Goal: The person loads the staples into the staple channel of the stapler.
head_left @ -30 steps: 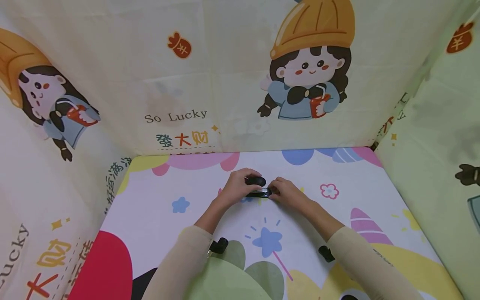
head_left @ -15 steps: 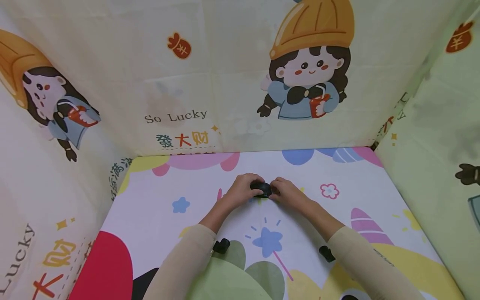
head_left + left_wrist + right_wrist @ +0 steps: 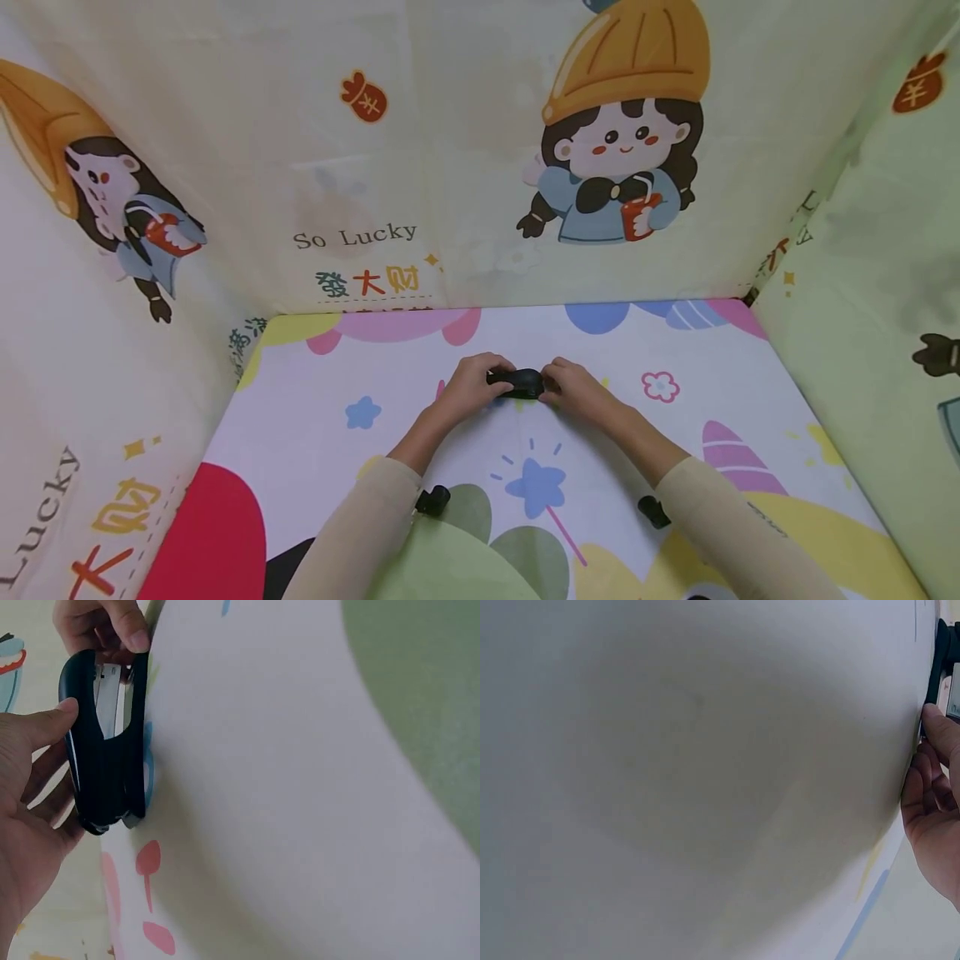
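Note:
A black stapler (image 3: pixel 528 382) sits on the patterned tabletop, far from the person and between the two hands. My left hand (image 3: pixel 472 385) grips its rear part; in the left wrist view the thumb lies on the black top arm of the stapler (image 3: pixel 84 754). The top arm stands apart from the base at the front, where the silver staple magazine (image 3: pixel 109 697) shows. My right hand (image 3: pixel 574 387) pinches the front end of the base. In the right wrist view, that hand (image 3: pixel 936 806) has its thumb at the dark base's tip, with most of the stapler cut off.
The tabletop (image 3: pixel 435 442) wears a printed cloth with stars, flowers and large coloured shapes. Cream fabric walls (image 3: pixel 465 167) with cartoon girls enclose it at the back and both sides. Dark wrist devices hang under both sleeves.
The stapler's top arm, raised away from the magazine a second ago, has come down over the base. My left hand lowered with it, then shifted left along it; the right hand stays put.

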Demonstrator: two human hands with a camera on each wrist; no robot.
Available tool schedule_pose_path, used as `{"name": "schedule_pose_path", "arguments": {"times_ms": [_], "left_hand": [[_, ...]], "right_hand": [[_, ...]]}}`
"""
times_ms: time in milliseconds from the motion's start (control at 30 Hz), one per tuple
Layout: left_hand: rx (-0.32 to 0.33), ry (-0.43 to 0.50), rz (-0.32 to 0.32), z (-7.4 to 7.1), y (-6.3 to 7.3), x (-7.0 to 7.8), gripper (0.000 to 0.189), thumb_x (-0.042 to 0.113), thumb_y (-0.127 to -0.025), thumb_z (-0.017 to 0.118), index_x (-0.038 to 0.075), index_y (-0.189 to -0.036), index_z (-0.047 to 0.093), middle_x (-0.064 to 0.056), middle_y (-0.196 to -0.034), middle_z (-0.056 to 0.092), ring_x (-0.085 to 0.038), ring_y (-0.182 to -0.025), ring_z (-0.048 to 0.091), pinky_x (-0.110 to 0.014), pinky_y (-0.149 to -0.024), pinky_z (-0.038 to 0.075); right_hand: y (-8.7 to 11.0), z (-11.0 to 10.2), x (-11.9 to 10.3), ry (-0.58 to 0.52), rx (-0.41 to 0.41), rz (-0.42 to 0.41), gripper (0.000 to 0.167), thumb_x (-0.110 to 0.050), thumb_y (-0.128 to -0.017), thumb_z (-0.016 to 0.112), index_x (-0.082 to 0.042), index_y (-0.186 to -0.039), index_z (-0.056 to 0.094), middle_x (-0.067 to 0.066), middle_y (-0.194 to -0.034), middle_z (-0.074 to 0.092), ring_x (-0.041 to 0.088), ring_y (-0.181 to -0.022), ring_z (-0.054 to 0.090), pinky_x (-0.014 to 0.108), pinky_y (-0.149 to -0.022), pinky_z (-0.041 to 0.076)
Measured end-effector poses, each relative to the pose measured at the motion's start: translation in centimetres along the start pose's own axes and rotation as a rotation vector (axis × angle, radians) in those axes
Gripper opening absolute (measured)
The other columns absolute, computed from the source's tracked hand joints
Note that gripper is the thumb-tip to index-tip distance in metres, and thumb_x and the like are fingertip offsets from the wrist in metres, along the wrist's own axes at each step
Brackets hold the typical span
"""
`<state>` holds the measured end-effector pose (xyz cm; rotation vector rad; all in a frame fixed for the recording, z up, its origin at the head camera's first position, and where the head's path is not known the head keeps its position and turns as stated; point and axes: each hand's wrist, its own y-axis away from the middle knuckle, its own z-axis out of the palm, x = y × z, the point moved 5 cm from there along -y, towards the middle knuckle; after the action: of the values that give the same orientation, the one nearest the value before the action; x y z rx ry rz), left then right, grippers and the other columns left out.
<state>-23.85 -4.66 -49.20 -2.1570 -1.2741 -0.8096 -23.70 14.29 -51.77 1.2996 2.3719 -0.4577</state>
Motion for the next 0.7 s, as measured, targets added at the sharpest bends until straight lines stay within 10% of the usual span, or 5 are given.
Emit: {"name": "schedule_pose_path", "arguments": {"times_ms": [700], "left_hand": [[-0.043, -0.059, -0.074, 0.85, -0.16, 0.57, 0.021, 0.009, -0.093, 0.077, 0.007, -0.114, 0.075, -0.009, -0.114, 0.073, -0.025, -0.11, 0.066, -0.042, -0.103, 0.055]], "right_hand": [[-0.03, -0.04, 0.08, -0.018, 0.003, -0.001, 0.025, -0.012, -0.087, 0.083, -0.001, -0.106, 0.07, 0.004, -0.09, 0.059, 0.015, -0.079, 0.052, 0.032, -0.072, 0.05]]}}
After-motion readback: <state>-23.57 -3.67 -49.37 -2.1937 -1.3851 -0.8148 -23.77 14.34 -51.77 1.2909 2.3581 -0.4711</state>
